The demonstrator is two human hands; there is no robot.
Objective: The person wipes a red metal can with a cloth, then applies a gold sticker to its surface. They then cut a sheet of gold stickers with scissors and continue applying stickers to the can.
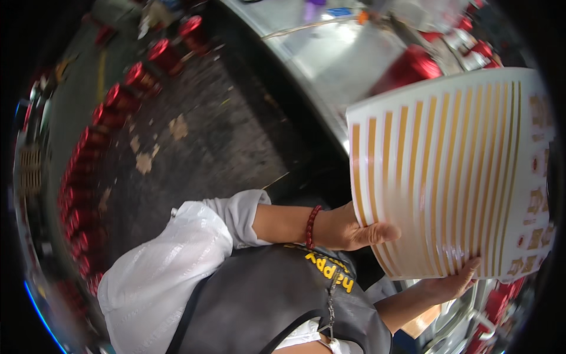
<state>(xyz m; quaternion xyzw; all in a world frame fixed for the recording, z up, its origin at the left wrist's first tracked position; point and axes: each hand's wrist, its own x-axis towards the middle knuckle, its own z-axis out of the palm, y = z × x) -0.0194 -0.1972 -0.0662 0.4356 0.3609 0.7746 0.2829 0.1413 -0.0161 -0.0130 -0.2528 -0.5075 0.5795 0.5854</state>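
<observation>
I hold a large white sheet [454,171] printed with curved gold stripes and small gold marks along its right side. My left hand [354,231], with a red bead bracelet on the wrist and a white sleeve pushed up, grips the sheet's lower left edge, thumb on top. My right hand [451,283] holds the bottom edge from underneath, with only the fingertips showing. The sheet is raised in front of me and bends slightly.
A shiny metal table [330,59] runs along the top and right, with red metal parts [413,66] on it. Rows of red cylindrical parts [88,147] line the dark, littered floor [206,135] at left. My dark apron [277,301] fills the bottom.
</observation>
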